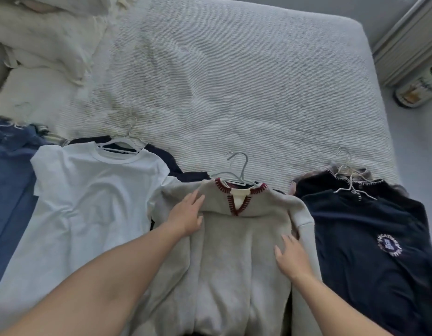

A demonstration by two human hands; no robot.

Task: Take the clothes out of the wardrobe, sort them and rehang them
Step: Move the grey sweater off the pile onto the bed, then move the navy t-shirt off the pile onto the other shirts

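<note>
Lying flat on the near edge of the bed, a cream fleece pullover with dark red blanket stitching round its notched collar is taking both of the person's bare hands on its chest. The left hand is resting palm down on the pullover's shoulder area, fingers spread and gripping nothing. The right hand is pressing flat lower on the other side, fingers also apart and empty. A pale grey plastic hanger is poking out of the pullover's neck, its hook pointing up the bed. Just left, a plain white cotton T-shirt is lying on its own white hanger, overlapping a dark navy garment beneath it, and a blue denim shirt is sitting at the far left edge. To the right, a navy T-shirt with a round white crest print is resting on a thin wire hanger. Beyond the clothes, the white ribbed bedspread is stretching away, with a crumpled cream blanket bunching at the far left corner.
</note>
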